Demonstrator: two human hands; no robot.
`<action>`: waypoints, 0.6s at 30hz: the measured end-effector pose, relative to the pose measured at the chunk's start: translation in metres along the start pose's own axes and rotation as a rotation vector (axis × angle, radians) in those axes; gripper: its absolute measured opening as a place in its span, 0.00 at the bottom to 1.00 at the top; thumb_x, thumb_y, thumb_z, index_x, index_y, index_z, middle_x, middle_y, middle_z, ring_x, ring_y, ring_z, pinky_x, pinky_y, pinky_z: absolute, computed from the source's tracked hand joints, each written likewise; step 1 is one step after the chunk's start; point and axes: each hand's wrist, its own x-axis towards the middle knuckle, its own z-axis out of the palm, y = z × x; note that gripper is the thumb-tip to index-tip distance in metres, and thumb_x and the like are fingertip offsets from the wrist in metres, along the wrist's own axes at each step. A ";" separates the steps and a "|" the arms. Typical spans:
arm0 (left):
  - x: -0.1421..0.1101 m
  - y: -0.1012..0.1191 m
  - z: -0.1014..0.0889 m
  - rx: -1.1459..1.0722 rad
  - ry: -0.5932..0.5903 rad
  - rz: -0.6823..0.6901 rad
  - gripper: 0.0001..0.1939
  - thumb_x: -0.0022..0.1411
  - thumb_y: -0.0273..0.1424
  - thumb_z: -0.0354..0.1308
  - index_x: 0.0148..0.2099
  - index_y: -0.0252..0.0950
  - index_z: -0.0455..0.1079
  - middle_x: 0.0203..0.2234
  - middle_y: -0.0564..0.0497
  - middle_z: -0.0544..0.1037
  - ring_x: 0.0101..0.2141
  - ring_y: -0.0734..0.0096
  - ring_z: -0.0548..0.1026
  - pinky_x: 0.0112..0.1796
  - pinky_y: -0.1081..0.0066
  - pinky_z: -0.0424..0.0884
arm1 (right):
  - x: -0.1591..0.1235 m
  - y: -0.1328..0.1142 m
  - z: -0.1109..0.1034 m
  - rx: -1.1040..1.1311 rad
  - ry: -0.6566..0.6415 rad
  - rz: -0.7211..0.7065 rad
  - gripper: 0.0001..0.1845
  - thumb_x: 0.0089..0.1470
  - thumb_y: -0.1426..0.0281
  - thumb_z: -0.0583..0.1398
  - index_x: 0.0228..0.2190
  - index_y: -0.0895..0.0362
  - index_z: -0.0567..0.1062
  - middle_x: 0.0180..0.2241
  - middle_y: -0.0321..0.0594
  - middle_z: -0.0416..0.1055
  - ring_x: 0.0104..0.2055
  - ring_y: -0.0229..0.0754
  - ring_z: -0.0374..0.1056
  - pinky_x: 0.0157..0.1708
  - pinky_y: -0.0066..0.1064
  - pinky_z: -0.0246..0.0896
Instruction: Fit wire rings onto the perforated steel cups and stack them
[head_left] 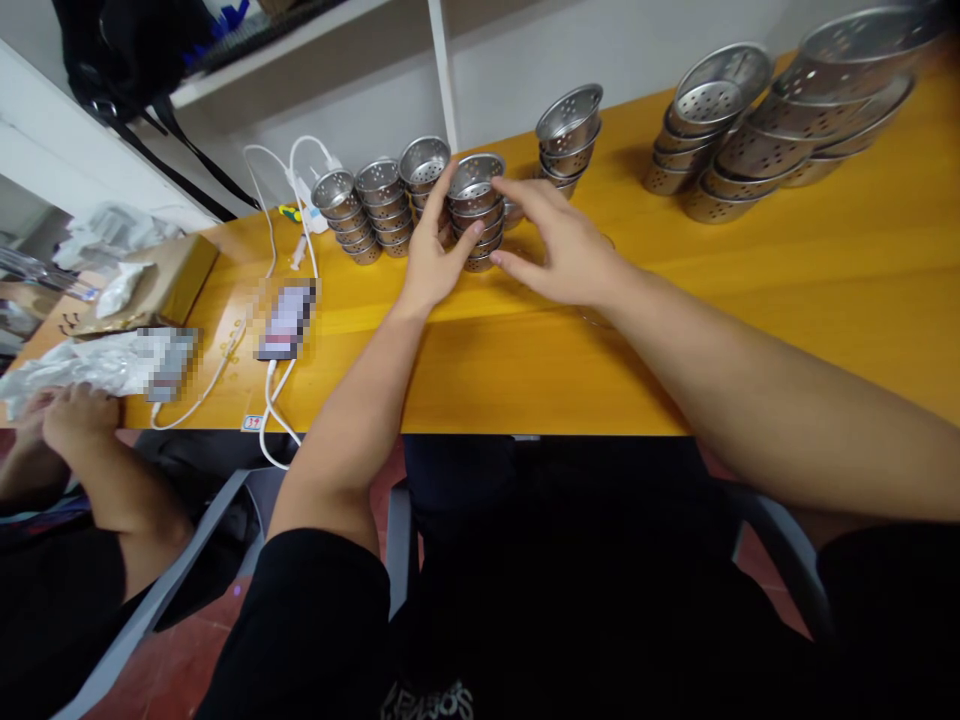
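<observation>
I have one perforated metal cup stack standing upright on the desk, its long axis vertical, the top cup's mouth facing up. At least four cups show in it; the hands cover part, so I can't count exactly. Three stacks stand in a row just left of the cup stack, one stack beyond it to the right, and at least three overlapping, blurred stacks well to its right. Two phones lie left of it. The cup stack sits between my hands: my left hand wraps its left side, thumb across the front, though I can't tell whether it grips; my right hand is spread at its right side, thumb and forefinger apart.
</observation>
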 end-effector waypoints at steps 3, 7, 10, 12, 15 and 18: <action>-0.004 0.004 0.001 0.057 0.055 0.004 0.58 0.70 0.71 0.62 0.88 0.60 0.42 0.84 0.47 0.61 0.84 0.43 0.60 0.83 0.44 0.64 | -0.002 0.009 0.000 -0.032 0.023 0.023 0.54 0.70 0.48 0.69 0.86 0.44 0.56 0.79 0.51 0.64 0.77 0.74 0.64 0.77 0.70 0.66; -0.009 0.009 -0.001 0.079 0.178 -0.050 0.59 0.65 0.73 0.66 0.85 0.59 0.48 0.76 0.39 0.69 0.66 0.46 0.79 0.63 0.48 0.84 | -0.005 0.039 -0.002 -0.066 0.075 0.096 0.46 0.72 0.46 0.65 0.82 0.46 0.64 0.77 0.51 0.67 0.74 0.74 0.68 0.74 0.70 0.70; -0.011 0.018 -0.004 0.023 0.211 -0.057 0.45 0.66 0.74 0.63 0.71 0.51 0.68 0.59 0.40 0.79 0.49 0.57 0.83 0.47 0.56 0.85 | -0.006 0.066 -0.003 -0.089 0.024 0.132 0.40 0.73 0.44 0.63 0.76 0.49 0.73 0.73 0.52 0.72 0.71 0.72 0.71 0.75 0.69 0.69; -0.011 0.025 -0.005 -0.031 0.208 -0.066 0.38 0.69 0.73 0.62 0.57 0.46 0.72 0.46 0.45 0.80 0.38 0.66 0.80 0.40 0.62 0.81 | -0.005 0.078 -0.002 -0.122 -0.031 0.143 0.42 0.71 0.45 0.63 0.77 0.52 0.73 0.73 0.53 0.73 0.73 0.73 0.69 0.77 0.70 0.64; -0.012 0.034 -0.004 -0.097 0.171 -0.078 0.36 0.70 0.72 0.62 0.45 0.43 0.70 0.36 0.51 0.78 0.30 0.74 0.74 0.33 0.68 0.74 | -0.004 0.083 0.002 -0.180 -0.104 0.140 0.47 0.70 0.49 0.63 0.80 0.59 0.67 0.78 0.54 0.66 0.79 0.74 0.63 0.82 0.70 0.56; -0.013 0.038 0.000 -0.157 0.065 -0.077 0.37 0.68 0.73 0.64 0.42 0.42 0.72 0.34 0.52 0.79 0.32 0.74 0.76 0.33 0.69 0.74 | -0.002 0.077 0.005 -0.230 -0.180 0.154 0.50 0.70 0.52 0.62 0.84 0.56 0.61 0.82 0.50 0.61 0.81 0.75 0.60 0.82 0.70 0.56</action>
